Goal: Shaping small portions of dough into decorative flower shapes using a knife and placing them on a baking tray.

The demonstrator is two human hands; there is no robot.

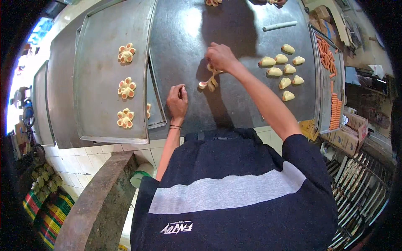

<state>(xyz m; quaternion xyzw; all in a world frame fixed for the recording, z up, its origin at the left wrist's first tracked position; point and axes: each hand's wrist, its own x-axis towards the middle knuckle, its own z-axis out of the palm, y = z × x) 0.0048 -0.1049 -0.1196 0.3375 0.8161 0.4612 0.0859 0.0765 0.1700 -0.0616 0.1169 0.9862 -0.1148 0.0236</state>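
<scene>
A partly spread piece of sausage-filled dough (212,79) lies on the metal table, cut into connected petals, with pink sausage showing at one end. My right hand (220,56) reaches over its far end, fingers closed on the dough; the fingertips are partly hidden. Left of the piece, my left hand (177,102) rests close to the table's near edge. Its fingers are curled in toward the thumb, and nothing shows in them. Several uncut wrapped dough rolls (274,71) lie to the right.
On the left, a metal tray (100,83) carries flower-shaped dough pieces (126,88) in a column. Another tray lies partly beneath it. A white stick (279,26) lies at the far right. Sausages (335,111) fill part of the right-hand tray. Another person's hand shows at the top edge.
</scene>
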